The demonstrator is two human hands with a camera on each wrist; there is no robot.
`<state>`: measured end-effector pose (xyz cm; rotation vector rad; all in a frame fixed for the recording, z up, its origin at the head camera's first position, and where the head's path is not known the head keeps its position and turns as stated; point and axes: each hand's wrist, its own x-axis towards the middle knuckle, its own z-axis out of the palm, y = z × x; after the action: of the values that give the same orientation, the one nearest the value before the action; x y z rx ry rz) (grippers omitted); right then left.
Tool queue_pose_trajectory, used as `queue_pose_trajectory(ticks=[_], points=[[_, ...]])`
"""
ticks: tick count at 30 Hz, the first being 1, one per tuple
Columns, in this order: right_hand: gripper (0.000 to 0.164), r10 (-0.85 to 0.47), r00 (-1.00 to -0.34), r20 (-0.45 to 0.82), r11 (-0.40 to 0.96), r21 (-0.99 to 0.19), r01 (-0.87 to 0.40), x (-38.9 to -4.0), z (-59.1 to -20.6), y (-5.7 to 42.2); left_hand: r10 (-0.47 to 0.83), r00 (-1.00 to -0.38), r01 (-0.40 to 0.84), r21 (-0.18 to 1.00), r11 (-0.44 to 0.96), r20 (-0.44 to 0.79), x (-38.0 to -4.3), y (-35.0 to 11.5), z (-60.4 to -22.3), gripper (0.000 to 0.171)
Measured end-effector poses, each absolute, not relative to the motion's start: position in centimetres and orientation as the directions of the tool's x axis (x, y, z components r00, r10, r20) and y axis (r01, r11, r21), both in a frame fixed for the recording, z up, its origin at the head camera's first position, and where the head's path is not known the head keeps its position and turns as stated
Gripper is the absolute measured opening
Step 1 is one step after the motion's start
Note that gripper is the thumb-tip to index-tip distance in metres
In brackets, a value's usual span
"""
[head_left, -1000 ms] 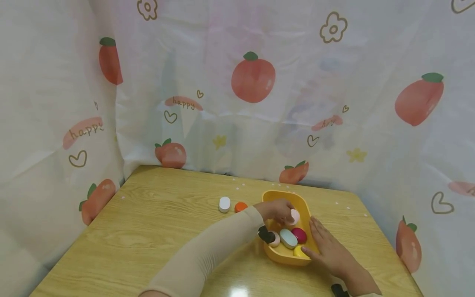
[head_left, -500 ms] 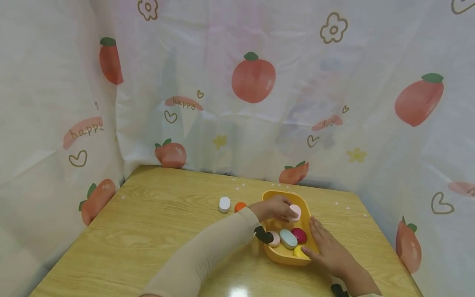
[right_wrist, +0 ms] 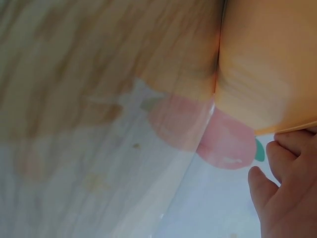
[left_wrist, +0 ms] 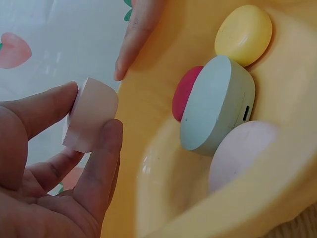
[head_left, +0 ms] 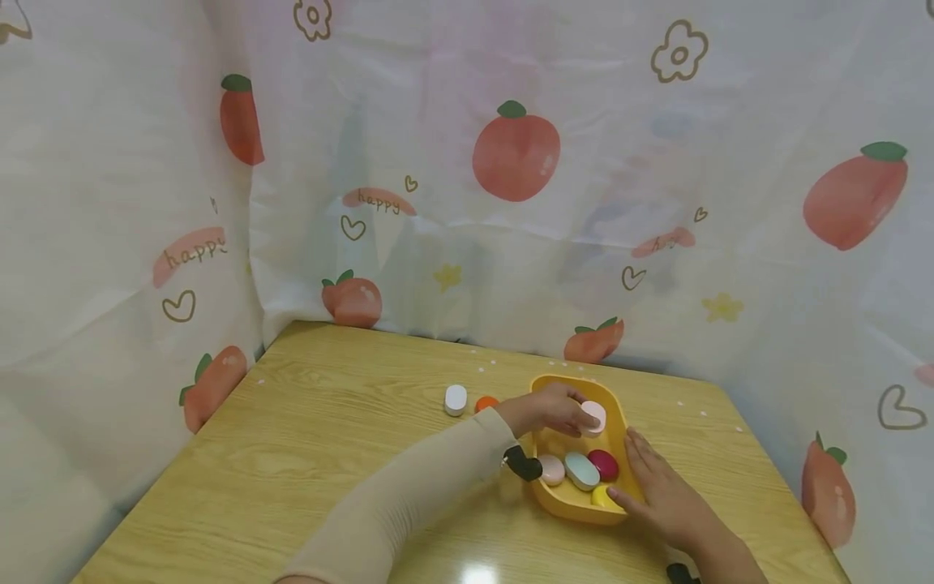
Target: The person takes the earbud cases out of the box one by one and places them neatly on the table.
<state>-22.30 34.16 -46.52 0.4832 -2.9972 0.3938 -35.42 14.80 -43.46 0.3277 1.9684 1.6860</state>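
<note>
My left hand (head_left: 560, 410) pinches a pale pink rounded case (left_wrist: 94, 116) between thumb and fingers, over the far half of a yellow plastic basket (head_left: 550, 501). In the basket's near half lie a mint-green earbud case (left_wrist: 210, 106) with a small port slot, a magenta rounded case (head_left: 603, 465), a yellow one (left_wrist: 243, 34) and another pale pink one (head_left: 552, 470). My right hand (head_left: 667, 495) rests along the basket's right side with its fingers fairly straight, thumb over the rim near the yellow case. In the right wrist view its fingertips touch the basket's edge.
On the wood-grain table (head_left: 328, 422), left of the basket, stand a white oblong case (head_left: 456, 400) and an orange case (head_left: 486, 403), the latter partly behind my left wrist. A fruit-printed curtain (head_left: 438, 227) encloses the table's back and sides.
My left hand has raised the pale pink case slightly and turned it, so more of it shows. The head view has shifted a little to the left. My right hand stays at the basket's side.
</note>
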Motion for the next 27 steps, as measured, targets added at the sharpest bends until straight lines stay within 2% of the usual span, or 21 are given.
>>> queue_pose_trajectory(ticks=[12,27], points=[[0.087,-0.298,-0.946,0.124,0.919,-0.232,-0.320,-22.4,-46.9,34.2,0.528,-0.829,-0.139,0.982,0.128,-0.186,-36.3,11.9,-42.8,0.033],[0.087,-0.300,-0.945,0.128,0.916,-0.238,-0.323,-22.4,-46.9,34.3,0.540,-0.820,-0.134,0.981,0.138,-0.188,-36.9,10.1,-42.7,0.030]])
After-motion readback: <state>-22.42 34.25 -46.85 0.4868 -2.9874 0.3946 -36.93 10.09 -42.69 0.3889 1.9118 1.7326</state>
